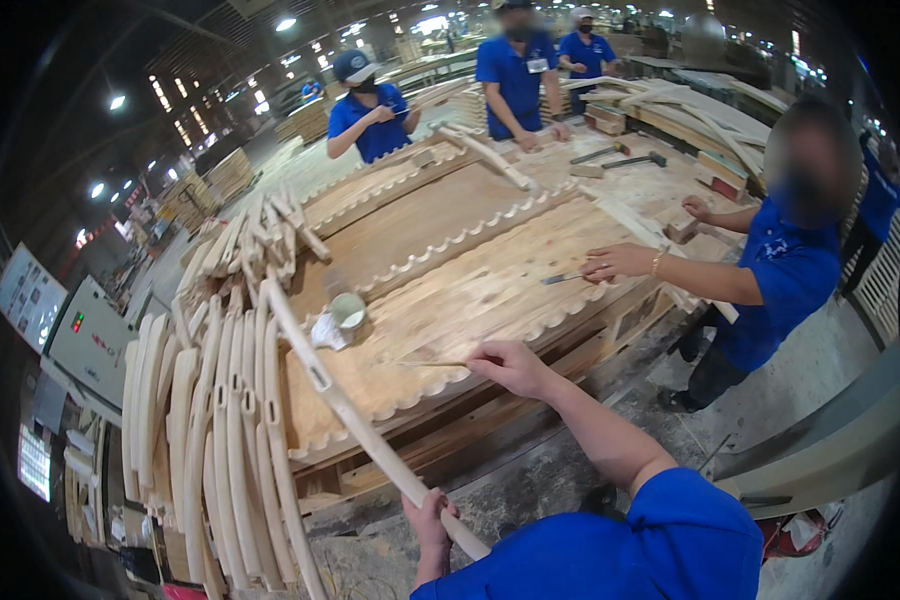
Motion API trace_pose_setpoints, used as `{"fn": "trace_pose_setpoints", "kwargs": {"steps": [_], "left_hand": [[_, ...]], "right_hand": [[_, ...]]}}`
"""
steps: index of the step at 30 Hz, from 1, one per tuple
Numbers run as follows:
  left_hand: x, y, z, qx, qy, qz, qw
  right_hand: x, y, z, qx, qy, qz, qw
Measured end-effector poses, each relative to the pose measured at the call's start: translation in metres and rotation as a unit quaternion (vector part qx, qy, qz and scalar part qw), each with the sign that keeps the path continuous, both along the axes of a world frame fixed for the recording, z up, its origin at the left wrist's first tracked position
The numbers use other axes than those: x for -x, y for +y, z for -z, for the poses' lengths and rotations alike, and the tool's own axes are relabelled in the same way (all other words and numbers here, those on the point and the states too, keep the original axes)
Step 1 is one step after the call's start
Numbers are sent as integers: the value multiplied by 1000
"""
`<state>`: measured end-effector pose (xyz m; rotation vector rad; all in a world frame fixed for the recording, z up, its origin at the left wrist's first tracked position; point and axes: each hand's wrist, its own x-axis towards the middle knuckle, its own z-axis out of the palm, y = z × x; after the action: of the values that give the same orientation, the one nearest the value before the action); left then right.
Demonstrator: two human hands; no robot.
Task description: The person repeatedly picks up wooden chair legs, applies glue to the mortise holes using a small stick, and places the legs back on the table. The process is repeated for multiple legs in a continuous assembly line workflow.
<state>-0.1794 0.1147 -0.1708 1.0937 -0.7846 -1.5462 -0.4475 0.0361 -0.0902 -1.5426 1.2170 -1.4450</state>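
Right hand [510,366] reaches out over the near edge of the wooden workbench [470,290], fingers pinched closed on a thin stick [425,364] that runs leftward from the fingertips and lies low across the scalloped board. Whether the stick is a brush or a plain sliver cannot be told at this size. Left hand [428,520] sits low in the view, close to the body, wrapped shut around the lower end of a long curved wooden rail [345,400]. From that grip the rail rises up and to the left, crossing the bench's near corner, with a small rectangular slot cut into it about midway, and its far end reaches toward the stacked parts beyond.

Just left of the rail, a rack of similar curved wooden pieces [210,440] stands on edge, packed side by side. On the bench, up and left of the right hand and well apart from it, a small pale green cup [349,311] rests beside a crumpled white rag [326,332].

Across the bench to the right, a co-worker in a blue shirt presses one hand [615,263] on the board beside a small dark tool [562,279]. Two hammers [615,156] lie at the far end, near three more people in blue shirts.
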Motion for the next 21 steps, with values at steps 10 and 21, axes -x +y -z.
{"fn": "trace_pose_setpoints", "kwargs": {"steps": [10,21], "left_hand": [[173,-5,-44,130,55,135,981],[451,9,-74,65,102,251,960]], "right_hand": [[209,184,-21,51,-28,330,942],[314,378,-6,59,15,534,843]]}}
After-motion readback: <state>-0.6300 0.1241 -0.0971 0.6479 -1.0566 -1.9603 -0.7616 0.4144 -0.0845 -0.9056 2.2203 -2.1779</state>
